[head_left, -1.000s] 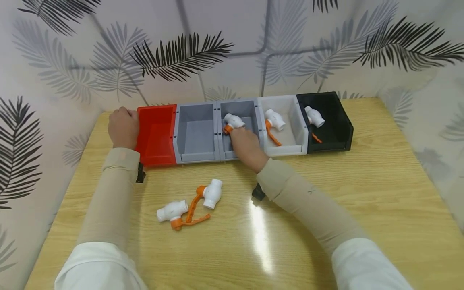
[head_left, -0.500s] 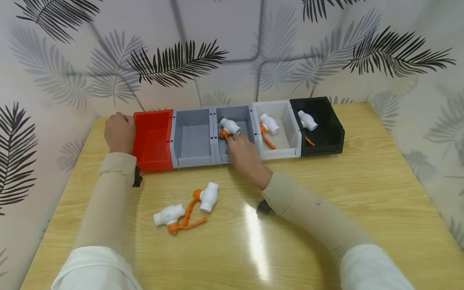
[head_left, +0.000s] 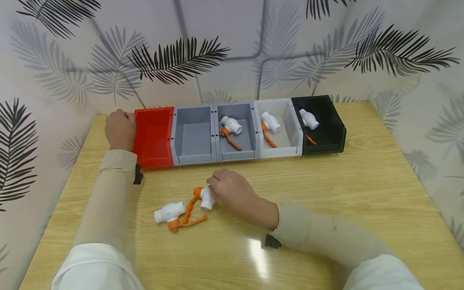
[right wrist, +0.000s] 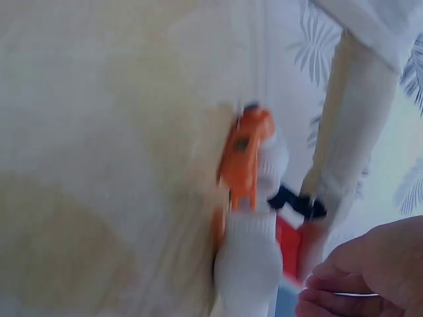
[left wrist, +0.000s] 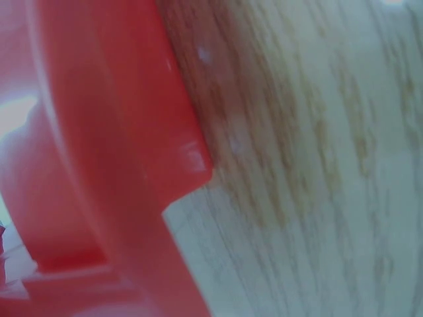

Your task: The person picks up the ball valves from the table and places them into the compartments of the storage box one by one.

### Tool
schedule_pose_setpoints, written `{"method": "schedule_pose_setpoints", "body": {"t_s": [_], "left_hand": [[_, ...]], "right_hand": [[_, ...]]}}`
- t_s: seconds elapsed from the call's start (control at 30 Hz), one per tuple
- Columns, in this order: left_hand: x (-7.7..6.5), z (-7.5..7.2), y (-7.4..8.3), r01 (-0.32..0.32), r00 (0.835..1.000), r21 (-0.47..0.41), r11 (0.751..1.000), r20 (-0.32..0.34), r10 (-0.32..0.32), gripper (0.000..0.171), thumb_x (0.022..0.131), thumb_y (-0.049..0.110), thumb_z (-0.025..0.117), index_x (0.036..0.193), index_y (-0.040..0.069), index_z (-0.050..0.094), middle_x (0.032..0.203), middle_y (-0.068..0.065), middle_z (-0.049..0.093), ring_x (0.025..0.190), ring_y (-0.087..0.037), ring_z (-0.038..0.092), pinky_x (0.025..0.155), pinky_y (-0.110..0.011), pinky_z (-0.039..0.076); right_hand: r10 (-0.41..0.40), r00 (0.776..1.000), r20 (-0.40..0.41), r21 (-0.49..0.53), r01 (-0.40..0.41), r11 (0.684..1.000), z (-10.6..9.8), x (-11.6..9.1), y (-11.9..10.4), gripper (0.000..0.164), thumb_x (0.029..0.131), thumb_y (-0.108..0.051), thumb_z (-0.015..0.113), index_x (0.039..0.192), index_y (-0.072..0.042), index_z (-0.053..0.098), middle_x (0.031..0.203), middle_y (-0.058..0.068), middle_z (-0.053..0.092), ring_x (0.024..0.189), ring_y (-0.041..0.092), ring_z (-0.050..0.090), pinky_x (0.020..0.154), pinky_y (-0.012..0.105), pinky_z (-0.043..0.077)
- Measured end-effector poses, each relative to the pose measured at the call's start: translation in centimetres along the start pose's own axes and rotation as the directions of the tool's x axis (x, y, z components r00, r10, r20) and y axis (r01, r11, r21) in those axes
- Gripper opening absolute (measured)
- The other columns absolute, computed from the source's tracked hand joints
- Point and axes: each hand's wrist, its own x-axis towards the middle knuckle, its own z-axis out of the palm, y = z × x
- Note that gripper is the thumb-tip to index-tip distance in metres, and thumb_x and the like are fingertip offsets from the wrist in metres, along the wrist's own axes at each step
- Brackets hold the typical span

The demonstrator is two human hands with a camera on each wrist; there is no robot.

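Observation:
My right hand [head_left: 233, 192] is at a white plastic ball valve [head_left: 207, 199] with an orange lever, lying on the table. In the head view its fingertips overlap the valve's end; the right wrist view shows loosely bent fingers [right wrist: 337, 284] beside the white body [right wrist: 248, 274] with a gap between. Left of it lies a second ball valve [head_left: 169, 212], its lever crossing the first one's. My left hand [head_left: 120, 129], fingers bent, is against the outer left side of the red bin [head_left: 154, 160]; whether it grips the wall I cannot tell. Only the bin's edge [left wrist: 119, 165] fills the left wrist view.
Right of the red bin, a row continues with two grey bins [head_left: 195, 159], a white bin [head_left: 280, 152] and a black bin [head_left: 340, 139]. One ball valve [head_left: 232, 125] lies in the right grey bin, one each in the white and black bins. A patterned wall stands behind.
My right hand has let go of the valve in the right grey bin and come back toward the table valves. That valve now lies in the bin. My left hand stays by the red bin.

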Motion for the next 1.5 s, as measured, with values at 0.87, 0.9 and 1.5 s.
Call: {"method": "schedule_pose_setpoints", "body": {"t_s": [0.87,0.9,1.5], "left_hand": [[-0.4,-0.2,0.4,0.027,1.000,-0.002,1.000,-0.007,-0.027,0.040,0.093,0.020,0.027,0.083,-0.008,0.054,0.086,-0.028,0.055,0.083,-0.047,0.053,0.072,-0.056,0.045],[-0.4,-0.2,0.4,0.027,1.000,-0.002,1.000,-0.008,-0.027,0.040,0.093,0.020,0.027,0.083,-0.008,0.054,0.086,-0.029,0.055,0.083,-0.047,0.053,0.073,-0.056,0.045],[-0.3,-0.2,0.3,0.015,1.000,-0.011,1.000,-0.004,-0.015,0.036,0.092,0.019,0.027,0.078,-0.005,0.050,0.082,-0.027,0.053,0.081,-0.047,0.052,0.071,-0.056,0.044]], "right_hand": [[-0.256,0.955,0.154,-0.203,0.284,0.937,2.8,-2.3,-6.4,0.013,0.087,-0.008,0.059,0.093,-0.014,0.068,0.085,-0.004,0.059,0.076,0.010,0.050,0.066,0.018,0.044],[-0.253,0.955,0.154,-0.206,0.282,0.937,2.8,-2.2,-6.4,0.013,0.086,-0.008,0.059,0.093,-0.014,0.068,0.085,-0.004,0.059,0.076,0.010,0.050,0.066,0.018,0.044],[-0.280,0.946,0.165,-0.092,0.297,0.950,3.6,-2.3,-7.1,0.010,0.083,-0.008,0.064,0.088,-0.015,0.066,0.083,-0.006,0.058,0.076,0.008,0.052,0.069,0.018,0.044]]}}
